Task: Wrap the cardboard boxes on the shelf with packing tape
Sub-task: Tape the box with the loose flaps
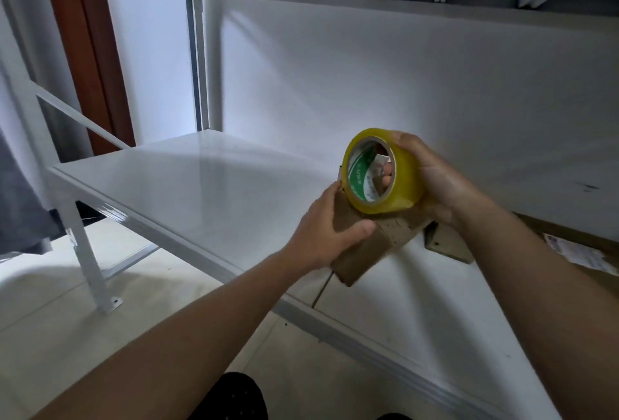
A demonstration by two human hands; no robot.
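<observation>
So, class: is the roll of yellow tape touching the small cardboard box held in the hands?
Touching. In the head view the tape roll sits with its lower edge directly on the cardboard box, with no gap visible between them.

Matt cardboard box (365,245), glossy tape (405,175)

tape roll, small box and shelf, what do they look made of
The tape roll looks like glossy yellowish clear plastic film wound on a printed card core. The small box looks like plain brown cardboard: matte, with a rough cut edge. The shelf seems to be white-painted metal, smooth enough to reflect light, though a laminate surface cannot be ruled out.
</observation>
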